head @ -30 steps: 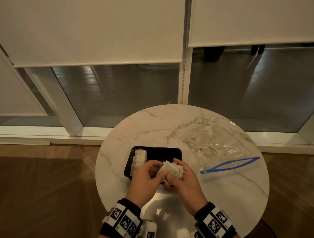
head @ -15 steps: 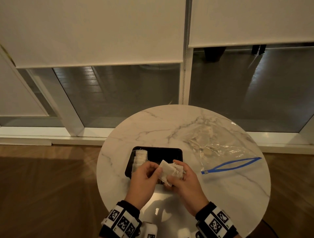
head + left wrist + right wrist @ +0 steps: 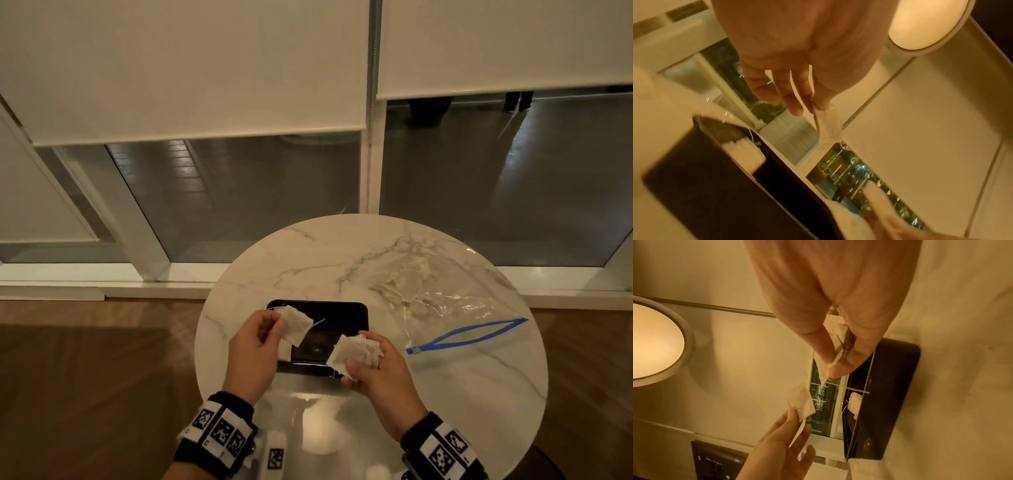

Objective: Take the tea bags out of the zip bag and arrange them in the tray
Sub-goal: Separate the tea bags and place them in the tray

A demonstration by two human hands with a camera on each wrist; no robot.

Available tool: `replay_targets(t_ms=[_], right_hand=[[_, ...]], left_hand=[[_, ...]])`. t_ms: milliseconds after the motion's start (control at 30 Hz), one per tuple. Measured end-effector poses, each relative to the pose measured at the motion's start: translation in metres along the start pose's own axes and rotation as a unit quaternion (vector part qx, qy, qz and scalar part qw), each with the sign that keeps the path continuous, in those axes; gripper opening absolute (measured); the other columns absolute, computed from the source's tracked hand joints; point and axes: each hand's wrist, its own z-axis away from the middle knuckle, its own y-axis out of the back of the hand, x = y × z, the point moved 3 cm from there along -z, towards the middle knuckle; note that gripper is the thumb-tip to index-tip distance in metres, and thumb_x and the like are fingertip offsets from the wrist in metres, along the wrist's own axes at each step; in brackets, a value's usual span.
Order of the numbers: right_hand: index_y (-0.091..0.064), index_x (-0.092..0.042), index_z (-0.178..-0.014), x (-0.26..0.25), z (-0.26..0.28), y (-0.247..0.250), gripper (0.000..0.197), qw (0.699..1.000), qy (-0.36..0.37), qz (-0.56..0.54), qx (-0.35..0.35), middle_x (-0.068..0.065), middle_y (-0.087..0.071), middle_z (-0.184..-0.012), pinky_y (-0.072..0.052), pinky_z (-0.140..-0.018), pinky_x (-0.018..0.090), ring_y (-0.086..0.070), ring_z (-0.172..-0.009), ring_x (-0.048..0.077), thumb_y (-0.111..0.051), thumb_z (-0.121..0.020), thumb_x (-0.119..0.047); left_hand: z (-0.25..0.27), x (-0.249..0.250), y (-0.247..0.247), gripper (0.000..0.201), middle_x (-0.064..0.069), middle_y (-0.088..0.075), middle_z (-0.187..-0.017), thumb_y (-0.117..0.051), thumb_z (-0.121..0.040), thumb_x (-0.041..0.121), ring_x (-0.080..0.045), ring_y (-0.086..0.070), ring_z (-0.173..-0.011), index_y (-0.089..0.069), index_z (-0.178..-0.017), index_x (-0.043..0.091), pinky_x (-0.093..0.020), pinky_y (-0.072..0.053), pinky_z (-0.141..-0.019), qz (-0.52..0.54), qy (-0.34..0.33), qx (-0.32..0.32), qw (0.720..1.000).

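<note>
Above the left end of the black tray (image 3: 342, 310), my left hand (image 3: 274, 325) pinches a single tea bag (image 3: 297, 324) by its edge; the left wrist view shows that tea bag (image 3: 828, 125) hanging from thumb and fingers. My right hand (image 3: 359, 361) grips a small bunch of tea bags (image 3: 351, 353) over the tray's front right corner. A row of tea bags (image 3: 744, 151) stands at the tray's left end, mostly hidden behind my left hand in the head view. The clear zip bag (image 3: 459, 305) with a blue zip lies open to the right, with more tea bags (image 3: 407, 284) inside.
Everything sits on a small round marble table (image 3: 308, 260) whose edge is close on every side. Behind it are a window with lowered blinds and a white sill. Wooden floor lies to the left.
The hands were together on one bunch of tea bags. Now they are apart: the left hand has drawn one bag off and moved left over the tray, while the right keeps the rest.
</note>
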Motion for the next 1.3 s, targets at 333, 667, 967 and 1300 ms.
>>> replay_targets(t_ms=[333,667,967,1300], right_hand=[[-0.06,-0.019,-0.119,-0.002,0.0,0.005,0.046,1.0,-0.007,0.024,0.004,0.015,-0.065,-0.114,-0.061,-0.075,0.041,-0.067,-0.103,0.033,-0.067,-0.085,0.012],[-0.061,-0.017,-0.118,-0.001,0.001,0.008,0.045,0.999,-0.014,0.038,0.018,0.015,-0.066,-0.113,-0.062,-0.078,0.046,-0.067,-0.103,0.033,-0.065,-0.086,0.013],[-0.061,-0.017,-0.117,-0.001,0.002,0.007,0.044,0.998,-0.021,0.049,0.025,0.015,-0.065,-0.113,-0.062,-0.077,0.047,-0.066,-0.103,0.034,-0.066,-0.085,0.013],[-0.062,-0.017,-0.118,-0.004,0.002,0.008,0.041,0.999,-0.038,0.018,0.034,0.012,-0.067,-0.113,-0.062,-0.078,0.045,-0.067,-0.101,0.03,-0.062,-0.089,0.011]], left_hand=[[-0.063,-0.038,0.008,0.009,0.011,-0.068,-0.098,-0.065,-0.094,0.024,-0.01,-0.061,-0.091,-0.069,-0.096,0.031,-0.027,-0.052,-0.083,-0.397,-0.029,-0.249,0.883],[-0.079,-0.039,-0.012,0.018,0.004,-0.07,-0.114,-0.063,-0.094,0.022,-0.019,-0.065,-0.103,-0.072,-0.107,0.03,-0.031,-0.053,-0.088,-0.507,-0.025,-0.342,0.791],[-0.082,-0.034,-0.03,0.026,-0.003,-0.063,-0.126,-0.062,-0.092,0.015,-0.025,-0.062,-0.112,-0.067,-0.114,0.029,-0.033,-0.049,-0.092,-0.617,-0.086,-0.332,0.709],[-0.08,-0.025,-0.03,0.039,-0.009,-0.06,-0.127,-0.064,-0.089,0.004,-0.03,-0.06,-0.115,-0.061,-0.126,0.017,-0.037,-0.051,-0.092,-0.621,-0.11,-0.323,0.706]])
